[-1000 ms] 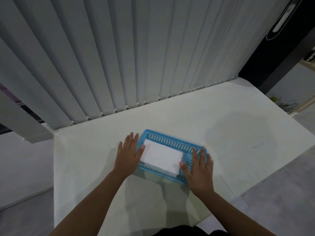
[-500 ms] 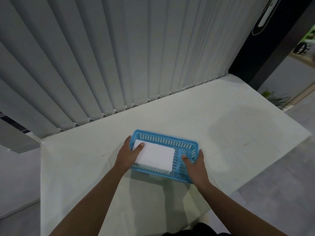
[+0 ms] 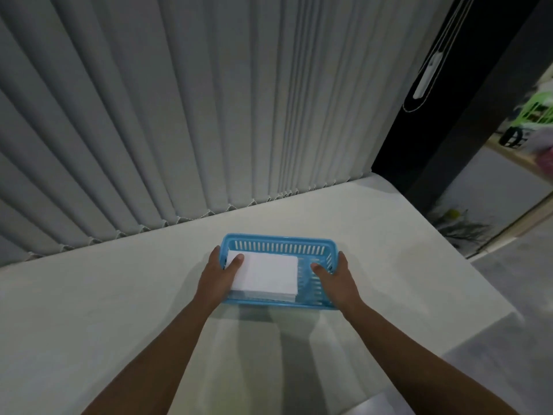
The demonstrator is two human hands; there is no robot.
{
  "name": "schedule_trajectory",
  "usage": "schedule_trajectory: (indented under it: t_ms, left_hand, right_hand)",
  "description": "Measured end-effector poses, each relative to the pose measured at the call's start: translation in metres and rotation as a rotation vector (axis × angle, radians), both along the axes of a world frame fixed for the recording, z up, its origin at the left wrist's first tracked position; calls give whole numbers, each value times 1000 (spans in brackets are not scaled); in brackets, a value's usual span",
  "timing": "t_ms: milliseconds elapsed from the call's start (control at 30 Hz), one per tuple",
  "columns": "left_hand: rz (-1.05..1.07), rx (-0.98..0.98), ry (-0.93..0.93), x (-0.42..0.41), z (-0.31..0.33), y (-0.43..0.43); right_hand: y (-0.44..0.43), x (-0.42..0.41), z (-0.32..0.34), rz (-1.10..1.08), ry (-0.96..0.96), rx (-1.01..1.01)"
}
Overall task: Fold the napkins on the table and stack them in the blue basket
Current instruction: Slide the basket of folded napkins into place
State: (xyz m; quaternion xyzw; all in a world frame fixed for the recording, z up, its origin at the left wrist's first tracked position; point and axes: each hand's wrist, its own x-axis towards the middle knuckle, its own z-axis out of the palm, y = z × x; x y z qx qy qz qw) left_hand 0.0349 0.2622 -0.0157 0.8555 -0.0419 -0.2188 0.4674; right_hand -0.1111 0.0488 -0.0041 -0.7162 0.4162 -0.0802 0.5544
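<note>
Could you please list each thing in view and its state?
basket: upright on the table, gripped at both ends
napkins: folded, stacked in the basket's left part
left hand: closed on the basket, thumb on the napkins
right hand: closed on the basket
blinds: drawn shut

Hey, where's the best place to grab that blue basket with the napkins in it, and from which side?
Take the blue basket by its two short end walls, one hand from each side, thumbs hooked over the rim. It is long and shallow, and the napkin stack sits toward its left end, so a two-ended grip like the left hand and right hand have should keep it level.
</note>
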Motion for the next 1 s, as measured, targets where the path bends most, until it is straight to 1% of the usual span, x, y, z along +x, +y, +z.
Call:
schedule_trajectory:
  t_ms: [100, 200, 367, 433, 567, 733, 1000]
  left_hand:
    - [27, -32, 48, -5, -4, -47]
    - [34, -101, 124, -5, -2, -87]
    - [17, -263, 303, 17, 0, -150]
    - [62, -348, 380, 30, -4, -178]
    - [113, -486, 466, 45, -1, -229]
    - [203, -619, 497, 65, -5, -272]
    - [293, -646, 585, 74, -20, -304]
  right_hand:
    - [-61, 4, 0, 67, 31, -1]
    - [-117, 19, 1, 140, 66, -47]
    - [-196, 52, 6, 121, 130, -143]
    - [-224, 67, 5, 121, 153, -180]
    - [-279, 99, -10, 135, 184, -200]
    - [-321, 137, -11, 119, 189, -179]
    - [-353, 156, -16, 147, 207, -150]
